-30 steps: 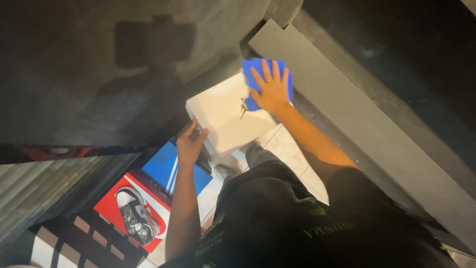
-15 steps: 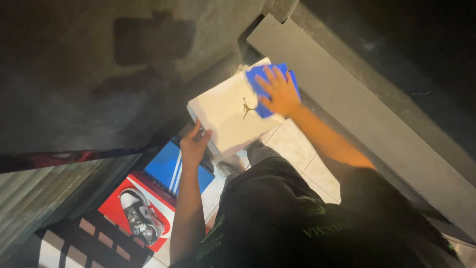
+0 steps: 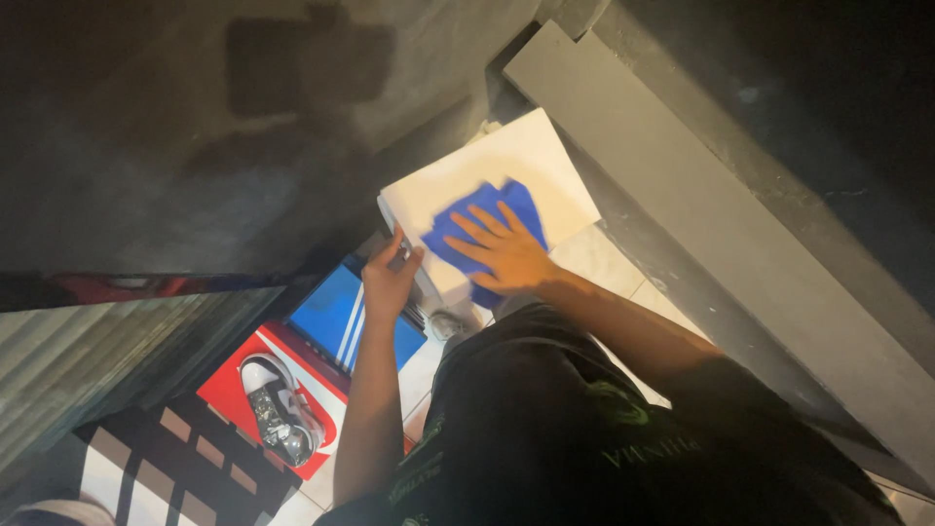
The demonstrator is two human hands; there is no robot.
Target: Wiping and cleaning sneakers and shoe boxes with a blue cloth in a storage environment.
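A white shoe box (image 3: 506,161) sits in front of me, tilted toward a dark wall. My right hand (image 3: 502,251) lies flat on a blue cloth (image 3: 518,206), pressing it against the box's near part. My left hand (image 3: 390,278) grips the box's left near corner with the fingers curled over the edge. The cloth covers part of the lid and looks blurred from motion.
Below the white box lie a blue box with white stripes (image 3: 336,312) and a red box with a shoe picture (image 3: 278,399). A grey ledge (image 3: 701,205) runs diagonally at the right. A corrugated shutter (image 3: 88,360) is at the left. White floor tiles (image 3: 609,258) show beside the box.
My right hand with the blue cloth has slid from the far right corner of the box down toward its near side. The left hand has stayed on the box's corner.
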